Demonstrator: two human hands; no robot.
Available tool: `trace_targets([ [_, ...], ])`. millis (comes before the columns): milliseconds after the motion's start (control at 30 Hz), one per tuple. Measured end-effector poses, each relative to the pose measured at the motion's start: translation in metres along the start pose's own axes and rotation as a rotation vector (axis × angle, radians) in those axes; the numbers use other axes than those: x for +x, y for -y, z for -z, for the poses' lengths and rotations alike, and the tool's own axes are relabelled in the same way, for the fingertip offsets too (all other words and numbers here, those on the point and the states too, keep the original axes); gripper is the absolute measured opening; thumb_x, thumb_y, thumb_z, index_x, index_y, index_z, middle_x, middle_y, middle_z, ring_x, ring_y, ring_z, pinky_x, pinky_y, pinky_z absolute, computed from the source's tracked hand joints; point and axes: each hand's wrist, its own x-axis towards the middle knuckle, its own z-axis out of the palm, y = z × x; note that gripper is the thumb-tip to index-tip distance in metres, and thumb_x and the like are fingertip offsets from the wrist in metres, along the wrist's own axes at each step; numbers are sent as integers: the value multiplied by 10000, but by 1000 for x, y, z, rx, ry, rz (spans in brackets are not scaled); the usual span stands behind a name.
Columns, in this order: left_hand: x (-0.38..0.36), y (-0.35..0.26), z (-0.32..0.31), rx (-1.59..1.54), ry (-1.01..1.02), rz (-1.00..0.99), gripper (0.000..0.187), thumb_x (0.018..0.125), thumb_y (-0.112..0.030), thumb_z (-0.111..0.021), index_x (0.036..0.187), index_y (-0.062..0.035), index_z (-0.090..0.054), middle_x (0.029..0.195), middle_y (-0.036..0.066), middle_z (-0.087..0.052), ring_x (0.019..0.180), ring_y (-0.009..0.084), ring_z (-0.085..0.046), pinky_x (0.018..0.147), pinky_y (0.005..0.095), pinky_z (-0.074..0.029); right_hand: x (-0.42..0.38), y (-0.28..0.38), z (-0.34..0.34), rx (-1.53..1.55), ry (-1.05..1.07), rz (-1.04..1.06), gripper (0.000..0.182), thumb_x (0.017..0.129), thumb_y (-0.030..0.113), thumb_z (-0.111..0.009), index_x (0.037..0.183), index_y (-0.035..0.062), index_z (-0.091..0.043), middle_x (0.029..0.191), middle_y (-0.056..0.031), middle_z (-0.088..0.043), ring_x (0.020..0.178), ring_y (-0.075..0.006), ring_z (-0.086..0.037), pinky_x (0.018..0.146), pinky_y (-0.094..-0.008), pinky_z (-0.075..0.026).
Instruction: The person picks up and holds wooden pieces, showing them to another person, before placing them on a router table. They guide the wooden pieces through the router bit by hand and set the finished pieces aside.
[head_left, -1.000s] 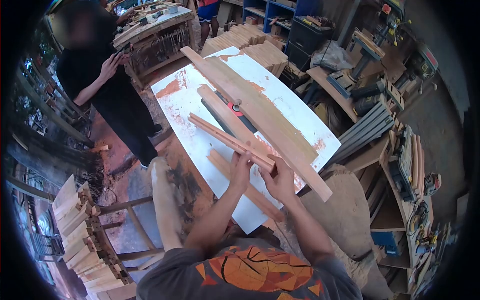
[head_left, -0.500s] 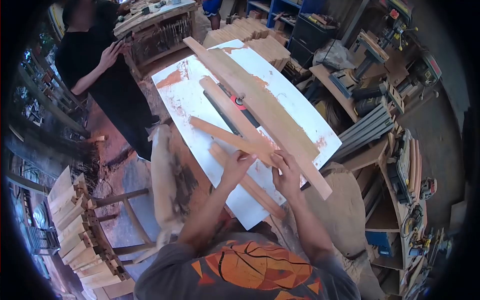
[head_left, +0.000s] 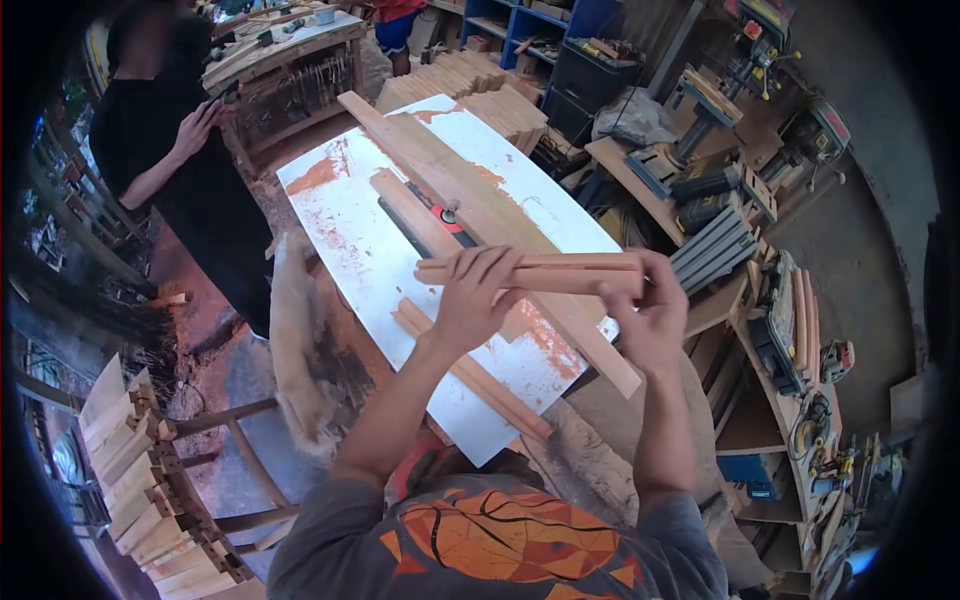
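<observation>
A wooden strip with a dark groove along its face (head_left: pixel 570 272) is raised above the white tabletop (head_left: pixel 350 255). My left hand (head_left: pixel 475 297) wraps round its left part, and my right hand (head_left: pixel 655 312) grips its right end. Beneath it, a long wooden board (head_left: pixel 500 222) lies diagonally across the top. Beside that board is a router bit in a red ring (head_left: pixel 446 214). A shorter board (head_left: pixel 410 208) lies just left of the bit. Two or more narrow wooden strips (head_left: pixel 485 378) rest on the near left edge of the table, below my left hand.
At the left stands a person in black (head_left: pixel 180 170) holding a phone-like object. Stacked wood pieces (head_left: pixel 150 490) fill the lower left. Drill presses (head_left: pixel 815 140) and a tool shelf (head_left: pixel 790 400) line the right. A workbench (head_left: pixel 285 50) stands at the back.
Both hands have lifted the strip off the tabletop and turned it from slanted to nearly level. My right hand has moved right to its end. The view has shifted slightly.
</observation>
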Motion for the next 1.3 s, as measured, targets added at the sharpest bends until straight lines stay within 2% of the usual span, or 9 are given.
trace_targets([
  [233,-6,-15,-57,-37,139,-194,367,847,-156,-690,1205,-98,-640,1184,68,-611,1174,276,-537,1029,446,-401,-72,-53,84,58,-260,-474,353,987,348,-671,1062,8,-613,772,-61,-584,498,-153,-591,436,-290,-532],
  [433,-51,-8,-115,56,453,-332,303,851,-116,-596,1141,-123,-684,1173,45,-630,1172,276,-549,1066,478,-391,-196,-79,73,265,-348,-1165,463,971,373,-694,1147,-45,-596,874,-149,-676,483,-201,-622,398,-329,-510],
  [867,-54,-21,-134,20,439,-349,252,865,-173,-624,1110,-120,-640,1137,76,-617,1191,272,-552,1136,477,-334,-229,-115,97,718,-152,-1442,645,976,698,-469,928,72,-615,520,-86,-526,407,-243,-476,465,-425,-469],
  [967,-20,-29,-123,11,370,-362,318,811,-170,-707,1108,-103,-616,1118,89,-603,1135,284,-583,1063,466,-421,-209,-105,111,794,-253,-1121,652,1007,653,-464,1169,34,-591,579,-91,-565,480,-257,-573,529,-439,-541],
  [1067,31,-73,-95,-343,317,-30,445,789,-150,-772,1169,-60,-558,1088,129,-585,1026,310,-615,899,420,-520,-180,-81,103,296,-352,-718,599,983,513,-620,1319,23,-551,848,-125,-668,719,-290,-662,679,-458,-564],
  [1133,55,-103,-92,-483,-181,299,504,883,-200,-759,1239,21,-480,1066,171,-592,906,295,-636,797,409,-536,-155,-62,67,-429,21,-186,695,890,331,-771,1431,6,-480,1172,-159,-629,982,-307,-642,803,-430,-550],
  [1167,56,-107,-96,-478,-182,298,504,883,-200,-759,1239,21,-480,1066,171,-592,906,295,-636,797,409,-536,-148,-55,47,-424,23,-184,695,890,331,-771,1431,6,-480,1172,-159,-629,982,-307,-642,803,-430,-550],
  [1233,54,-113,-100,-875,-222,899,553,943,-247,-736,1278,72,-432,1110,182,-593,980,256,-632,833,389,-524,-140,-47,16,-895,130,-5,726,806,175,-823,1426,-4,-490,1276,-200,-586,1151,-365,-595,925,-458,-526],
  [1300,43,-99,-103,-948,-194,1046,597,957,-254,-728,1305,100,-397,1166,204,-586,1045,243,-620,868,383,-525,-144,-83,19,-929,175,2,742,815,182,-820,1446,-1,-475,1261,-205,-580,1142,-377,-600,906,-441,-536],
])
